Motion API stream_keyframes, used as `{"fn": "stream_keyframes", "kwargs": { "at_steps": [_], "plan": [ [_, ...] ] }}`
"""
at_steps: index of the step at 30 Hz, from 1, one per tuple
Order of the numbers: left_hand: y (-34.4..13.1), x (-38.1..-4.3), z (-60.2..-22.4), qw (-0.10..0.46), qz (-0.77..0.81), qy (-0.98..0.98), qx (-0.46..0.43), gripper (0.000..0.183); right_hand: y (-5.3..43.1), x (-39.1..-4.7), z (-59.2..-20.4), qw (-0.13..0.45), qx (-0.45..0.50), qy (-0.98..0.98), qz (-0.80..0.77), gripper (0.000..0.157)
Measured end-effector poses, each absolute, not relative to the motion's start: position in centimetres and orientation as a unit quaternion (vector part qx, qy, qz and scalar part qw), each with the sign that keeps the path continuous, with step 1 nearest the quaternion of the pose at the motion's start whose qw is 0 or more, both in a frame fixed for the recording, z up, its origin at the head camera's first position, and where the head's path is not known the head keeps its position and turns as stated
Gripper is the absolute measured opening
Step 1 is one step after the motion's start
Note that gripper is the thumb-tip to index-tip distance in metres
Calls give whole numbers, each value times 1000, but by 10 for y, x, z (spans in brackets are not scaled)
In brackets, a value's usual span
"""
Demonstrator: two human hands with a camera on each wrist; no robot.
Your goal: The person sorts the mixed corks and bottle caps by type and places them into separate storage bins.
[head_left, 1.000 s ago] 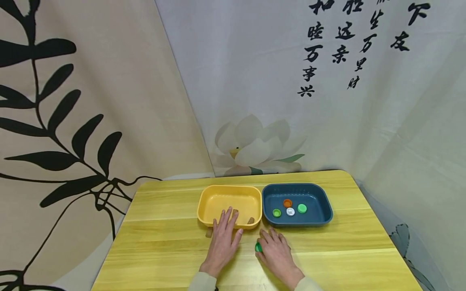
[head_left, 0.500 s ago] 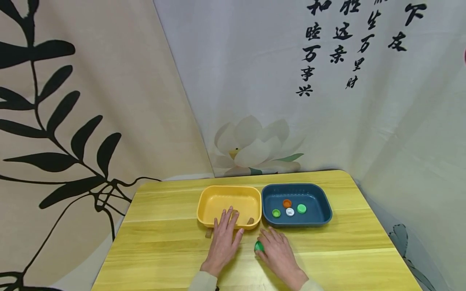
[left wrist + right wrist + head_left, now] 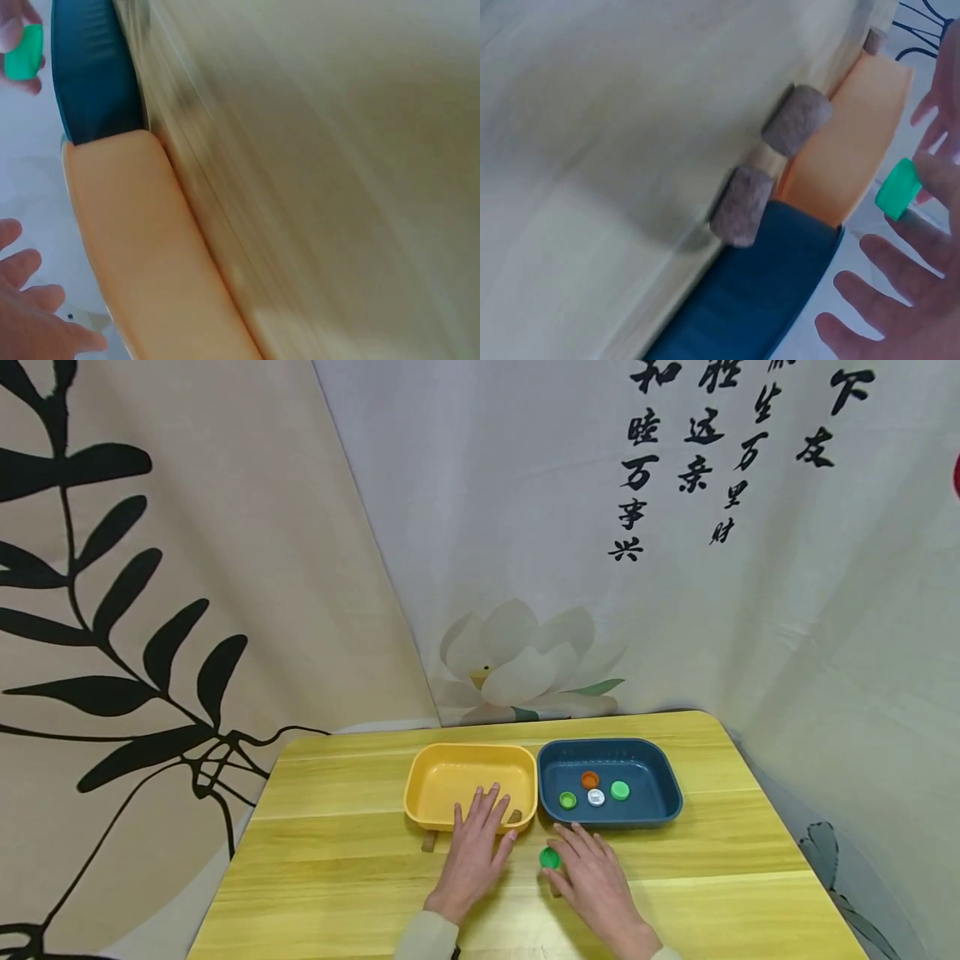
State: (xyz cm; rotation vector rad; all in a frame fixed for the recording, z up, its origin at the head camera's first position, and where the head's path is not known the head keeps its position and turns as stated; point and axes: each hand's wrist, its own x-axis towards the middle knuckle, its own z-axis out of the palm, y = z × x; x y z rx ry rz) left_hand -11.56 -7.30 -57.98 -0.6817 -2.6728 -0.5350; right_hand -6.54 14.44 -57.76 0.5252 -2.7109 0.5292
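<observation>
My right hand pinches a green bottle cap between thumb and index finger, just in front of the blue tray. Its other fingers are spread. The same cap shows at the upper left of the left wrist view. My left hand is open, fingers spread over the front rim of the yellow tray, holding nothing. Inside the blue tray lie an orange cap, a white cap and two green caps. A brown cork shows by my right thumb, partly hidden.
The two trays stand side by side on the wooden table. Another cork lies at the yellow tray's front left, and one more cork shows at its front right. A printed curtain hangs behind the table.
My right hand has shifted right and slightly forward with the green cap, and a cork now shows by its thumb. My left hand has moved a little right, hiding the cork beside its fingers.
</observation>
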Motion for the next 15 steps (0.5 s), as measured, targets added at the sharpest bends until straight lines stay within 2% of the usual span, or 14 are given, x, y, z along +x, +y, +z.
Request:
{"fn": "stream_keyframes", "kwargs": {
  "at_steps": [9, 15],
  "plan": [
    [-48, -124, -578, 143, -131, -940, -281, 54, 165, -69, -562, 219, 175, -941, 190, 45],
    [-33, -129, -582, 132, -94, -943, -289, 54, 178, -77, -555, 230, 152, -942, 194, 46]
  ]
}}
